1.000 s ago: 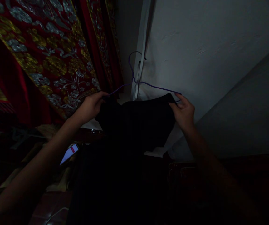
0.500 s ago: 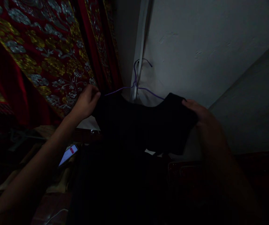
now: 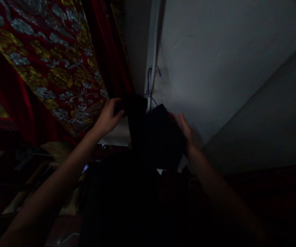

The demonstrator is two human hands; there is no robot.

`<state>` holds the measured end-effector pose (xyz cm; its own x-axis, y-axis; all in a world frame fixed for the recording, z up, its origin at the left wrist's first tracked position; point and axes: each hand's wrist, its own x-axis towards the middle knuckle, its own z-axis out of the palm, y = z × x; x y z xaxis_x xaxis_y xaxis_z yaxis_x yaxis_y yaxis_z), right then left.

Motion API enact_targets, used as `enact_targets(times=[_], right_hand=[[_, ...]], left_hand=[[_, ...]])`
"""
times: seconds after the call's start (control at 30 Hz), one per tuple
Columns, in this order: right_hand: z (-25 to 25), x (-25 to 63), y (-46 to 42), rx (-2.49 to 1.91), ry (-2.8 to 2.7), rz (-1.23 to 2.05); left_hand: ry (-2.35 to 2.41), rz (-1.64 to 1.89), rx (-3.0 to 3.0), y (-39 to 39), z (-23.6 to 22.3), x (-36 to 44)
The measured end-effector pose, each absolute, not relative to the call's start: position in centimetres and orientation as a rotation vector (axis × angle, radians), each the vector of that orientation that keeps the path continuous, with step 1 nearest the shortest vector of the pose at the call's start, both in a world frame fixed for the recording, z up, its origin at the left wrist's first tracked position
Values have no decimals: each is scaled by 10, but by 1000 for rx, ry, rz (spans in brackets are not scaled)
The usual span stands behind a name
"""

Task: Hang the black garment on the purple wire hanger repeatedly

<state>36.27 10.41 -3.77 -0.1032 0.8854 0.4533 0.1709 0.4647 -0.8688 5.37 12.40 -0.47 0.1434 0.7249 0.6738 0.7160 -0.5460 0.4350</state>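
A black garment (image 3: 160, 137), a short-sleeved top by its outline, hangs on a purple wire hanger (image 3: 148, 80). The hanger's hook is at a pale vertical strip against the wall. At the garment's left shoulder is my left hand (image 3: 109, 118), its thumb and fingers curved but apart, with dark cloth next to the fingertips. My right hand (image 3: 185, 132) lies along the right sleeve side, its fingers stretched and somewhat blurred. The garment's two sides are turned inward, and its lower part merges into the darkness.
On the left hangs a red cloth (image 3: 60, 77) with gold and silver embroidery. A pale wall (image 3: 215, 68) fills the right. Below my left forearm, a phone's lit edge (image 3: 85, 168) shows among dim clutter, and a white cable (image 3: 69, 237) lies lower down.
Both hands have moved inward, the right one farther to the left. The spread garment has narrowed and the hanger has turned. My left forearm now covers most of the phone.
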Motion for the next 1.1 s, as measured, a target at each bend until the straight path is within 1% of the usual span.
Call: enact_targets(times=[0.1, 0.2, 0.3, 0.4, 0.5, 0.6, 0.7, 0.8, 0.9, 0.97, 1.1], right_hand=[[-34, 375, 81, -932, -1503, 886], [-22, 381, 61, -1003, -1610, 898], [-8, 375, 49, -1004, -1678, 994], [-1, 363, 42, -983, -1737, 998], [5, 360, 46, -1002, -1537, 938], [23, 365, 60, -983, -1248, 842], [45, 363, 66, -938, -1207, 814], [53, 344, 57, -917, -1409, 938], [45, 324, 40, -840, -1713, 1077], [38, 317, 30, -738, -1911, 1070], [30, 323, 17, -504, -2222, 1095]], left_hand=[[1488, 1360, 2348, 121, -17, 51], [1441, 1401, 2261, 119, -24, 58], [1370, 1463, 2195, 116, -22, 70], [1305, 1451, 2156, 106, -13, 83], [1238, 1435, 2079, 93, -2, 93], [1143, 1465, 1933, 81, 11, 97], [1042, 1494, 1745, 73, 24, 97], [976, 1521, 1619, 73, 34, 96], [972, 1399, 1535, 79, 37, 96], [978, 1300, 1452, 80, 36, 96], [1048, 1224, 1211, 61, 32, 92]])
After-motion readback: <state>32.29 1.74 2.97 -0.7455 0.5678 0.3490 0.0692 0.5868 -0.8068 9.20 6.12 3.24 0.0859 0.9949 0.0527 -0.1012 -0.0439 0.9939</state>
